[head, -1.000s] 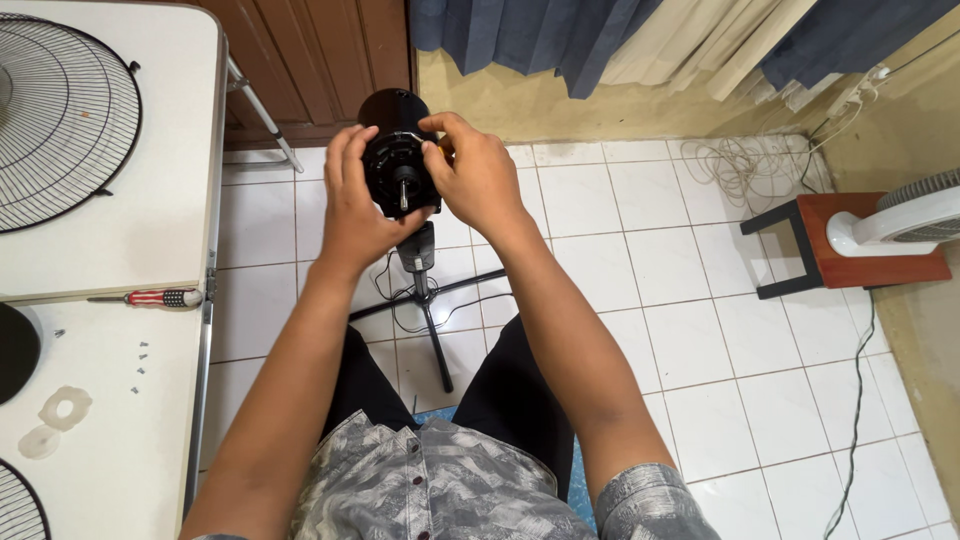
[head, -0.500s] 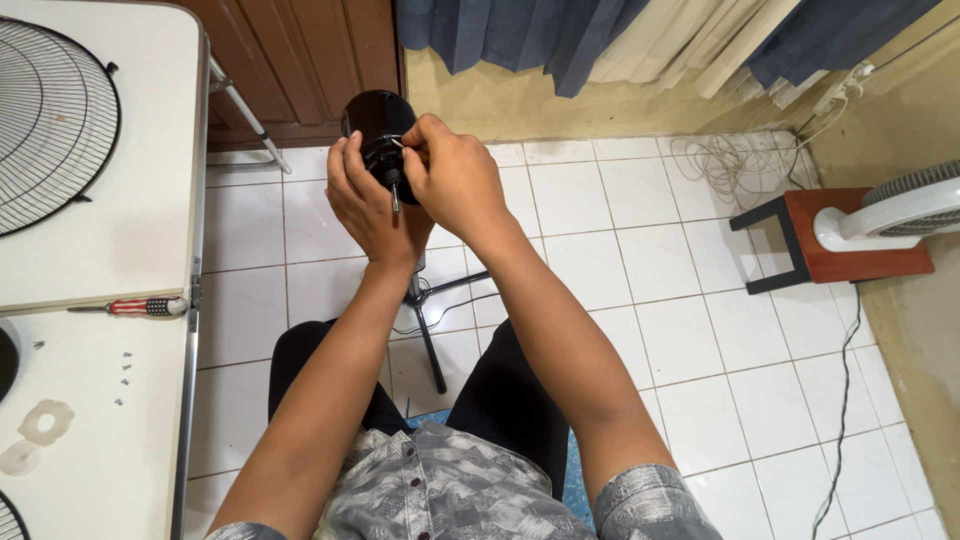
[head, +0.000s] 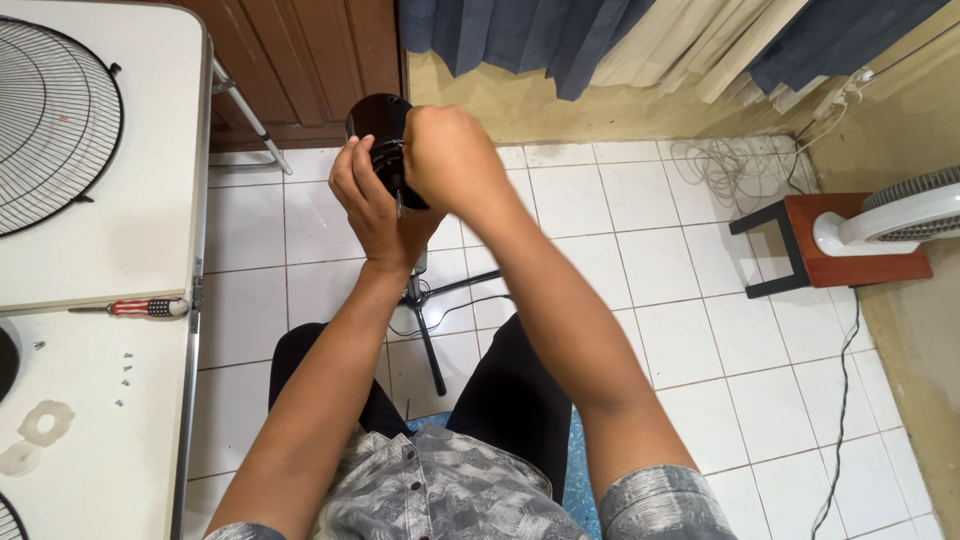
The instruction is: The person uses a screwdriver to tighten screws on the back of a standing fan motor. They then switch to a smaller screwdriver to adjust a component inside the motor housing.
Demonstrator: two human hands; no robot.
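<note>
Above the white tiled floor (head: 640,260), both hands met on a black fan motor housing (head: 378,125), held up in front of the seated person. The left hand (head: 375,205) cupped the housing from below and from the left, its fingers (head: 350,170) curled round the black body and grasping it. The right hand (head: 450,160) came over from the right, clenched into a fist against the front of the housing; whether it pinched a small part there could not be told, since the knuckles hid the spot. The housing sat on a thin black stand (head: 425,320) whose legs spread on the tiles between the person's knees, a cord trailing beside them.

Off to the left stood a white desk (head: 150,230). A round wire fan guard (head: 55,125) lay on its far part. A screwdriver with a red striped handle (head: 145,307) rested near the desk's edge, well apart from both hands. Closer in, a few small screws (head: 125,368) were scattered, with a pale ring-shaped part (head: 45,422) just beyond them.

Over on the right, a second white fan (head: 900,215) leaned on a small red-brown stool (head: 840,250), and a coil of pale cable (head: 735,165) lay on the floor by the wall under the dark blue curtains (head: 520,35).
</note>
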